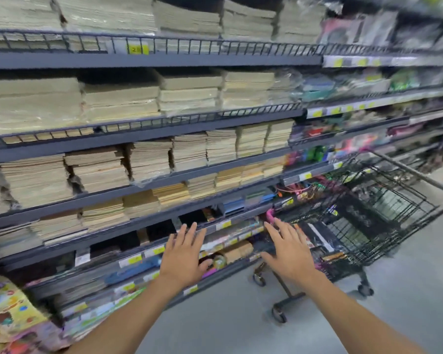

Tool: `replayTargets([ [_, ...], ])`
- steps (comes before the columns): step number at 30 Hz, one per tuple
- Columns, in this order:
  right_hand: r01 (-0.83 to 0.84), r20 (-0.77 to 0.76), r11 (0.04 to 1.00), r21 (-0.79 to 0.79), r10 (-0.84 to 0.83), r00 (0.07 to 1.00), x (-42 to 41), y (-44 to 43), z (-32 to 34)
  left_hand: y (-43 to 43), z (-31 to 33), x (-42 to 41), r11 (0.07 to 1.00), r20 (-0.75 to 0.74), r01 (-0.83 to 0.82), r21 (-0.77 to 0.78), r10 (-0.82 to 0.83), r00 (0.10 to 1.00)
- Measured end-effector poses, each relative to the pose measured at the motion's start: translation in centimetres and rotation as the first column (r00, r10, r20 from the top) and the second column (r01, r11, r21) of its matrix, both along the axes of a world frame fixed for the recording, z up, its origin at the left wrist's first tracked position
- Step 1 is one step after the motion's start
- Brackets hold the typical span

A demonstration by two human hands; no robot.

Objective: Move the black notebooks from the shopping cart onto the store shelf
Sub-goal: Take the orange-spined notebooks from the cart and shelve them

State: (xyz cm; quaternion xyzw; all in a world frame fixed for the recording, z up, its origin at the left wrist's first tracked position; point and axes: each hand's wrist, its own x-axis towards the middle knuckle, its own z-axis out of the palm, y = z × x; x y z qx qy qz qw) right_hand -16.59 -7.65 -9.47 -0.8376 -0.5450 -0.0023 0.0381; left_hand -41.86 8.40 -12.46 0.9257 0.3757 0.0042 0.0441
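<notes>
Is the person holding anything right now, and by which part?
Nothing is held. The left hand and the right hand both reach forward with fingers spread, no grip on anything.

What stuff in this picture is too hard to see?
Head view:
- Inside the cart: wire mesh and blur hide it, so its load is unclear.
- Price tags: too small and blurred to read.
- Goods on the far right shelves: smeared by blur.
- Right hand: touching the pink handle or not, unclear.
- Colourful packs: cut off by the left edge.
</notes>
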Motion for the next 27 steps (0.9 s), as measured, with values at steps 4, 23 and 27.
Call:
replayTargets([
  [4,0.055,0.004,0.998,0.022,-0.056,0.998,6.7,-5.1,0.1,-4.0,-0.5,8.7,0.999,0.050,0.049,-0.012,-0.048,0.998],
  [23,0.283,-0.074,0.959,-0.028,-0.285,0.956,31.2,-11.4,-3.4,-7.6,-4.1,39.9,0.963,0.036,0.236,-0.130,-0.233,0.972],
  [27,0.281,-0.094,0.957,-0.066,-0.286,0.953,36.6,-8.0,-4.0,-4.3,-5.7,46.0,0.958,0.022,0.219,-0.184,-0.219,0.975],
])
